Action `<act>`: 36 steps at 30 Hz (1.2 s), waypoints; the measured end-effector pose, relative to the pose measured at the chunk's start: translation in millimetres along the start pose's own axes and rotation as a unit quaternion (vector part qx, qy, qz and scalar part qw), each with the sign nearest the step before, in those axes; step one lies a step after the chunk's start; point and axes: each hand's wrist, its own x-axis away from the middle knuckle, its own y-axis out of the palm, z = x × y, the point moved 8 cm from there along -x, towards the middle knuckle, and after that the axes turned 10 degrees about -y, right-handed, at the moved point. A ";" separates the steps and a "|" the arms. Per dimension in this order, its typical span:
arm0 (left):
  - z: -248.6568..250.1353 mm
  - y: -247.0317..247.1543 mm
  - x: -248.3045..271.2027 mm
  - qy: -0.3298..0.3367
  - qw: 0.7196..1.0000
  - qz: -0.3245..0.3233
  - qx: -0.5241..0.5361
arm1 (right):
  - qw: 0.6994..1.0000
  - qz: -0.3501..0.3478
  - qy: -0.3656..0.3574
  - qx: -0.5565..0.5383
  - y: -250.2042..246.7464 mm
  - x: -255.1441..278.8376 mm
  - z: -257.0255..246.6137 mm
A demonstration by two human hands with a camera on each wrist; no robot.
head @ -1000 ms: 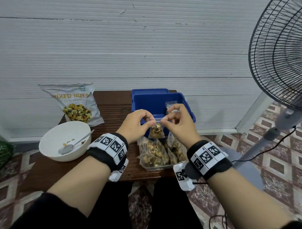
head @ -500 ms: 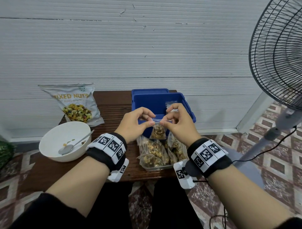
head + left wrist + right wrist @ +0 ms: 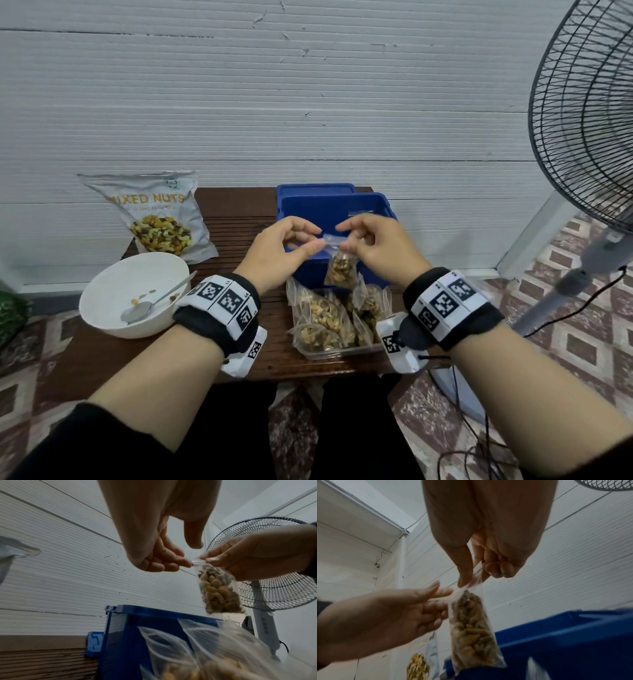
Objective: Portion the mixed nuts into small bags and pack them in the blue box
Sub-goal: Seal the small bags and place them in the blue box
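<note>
Pinching the small bag (image 3: 340, 270) by its top strip, right hand (image 3: 373, 246) at one end, left hand (image 3: 281, 250) at the other. Drawn apart along the seal compared with a second ago, when both pinches sat close together mid-strip; probably sealing nearly done. Hanging full of nuts just above the near rim of the blue box (image 3: 342, 212), ready to drop in. More filled bags (image 3: 322, 315) waiting in front.
</note>
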 end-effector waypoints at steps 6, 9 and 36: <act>-19.2 -34.0 -15.5 -0.030 0.994 0.103 0.018 | 0.990 -0.074 0.004 0.124 -47.0 -45.1 -19.9; -38.2 -47.4 -28.1 -0.069 0.987 0.144 -0.004 | 0.971 -0.116 0.017 0.209 -60.9 -71.1 -13.6; -94.0 -41.5 -97.8 -0.075 0.985 0.143 -0.059 | 0.590 -0.541 0.046 0.597 51.9 -147.8 168.4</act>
